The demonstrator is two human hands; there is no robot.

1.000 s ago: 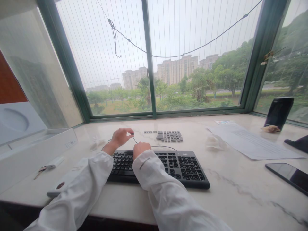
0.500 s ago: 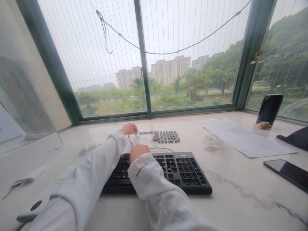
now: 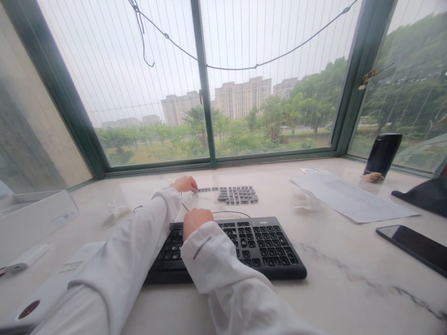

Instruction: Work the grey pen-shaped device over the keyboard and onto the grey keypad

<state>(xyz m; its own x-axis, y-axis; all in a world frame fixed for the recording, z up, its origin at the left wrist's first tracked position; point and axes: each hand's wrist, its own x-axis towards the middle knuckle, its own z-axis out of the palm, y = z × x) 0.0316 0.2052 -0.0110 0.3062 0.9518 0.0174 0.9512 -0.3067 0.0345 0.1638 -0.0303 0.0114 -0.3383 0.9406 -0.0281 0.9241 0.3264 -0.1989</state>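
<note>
A black keyboard [image 3: 270, 242] lies before me on the pale tabletop; bare key sockets show across its right part. Behind it, loose keycaps [image 3: 238, 194] are laid out in rows, with a thin line of them running left. My left hand [image 3: 186, 184] reaches to the left end of that line, fingertips pinched at a small keycap there; its details are too small to see. Over the keyboard's upper middle is my right hand [image 3: 197, 221], closed, its back towards me. Its fingertips and anything in them are hidden. My sleeves cover the keyboard's left part.
A cable [image 3: 230, 213] runs behind the keyboard. To the right are paper sheets [image 3: 349, 197], a crumpled tissue [image 3: 305, 201], a phone [image 3: 415, 246] and a black upright object [image 3: 383, 156]. A white box [image 3: 38, 221] stands left; a window [image 3: 213, 160] closes off the back.
The view has shifted slightly. My left fingertips now meet the end of the keycap line, where a small gap showed before. My right hand stays over the keyboard.
</note>
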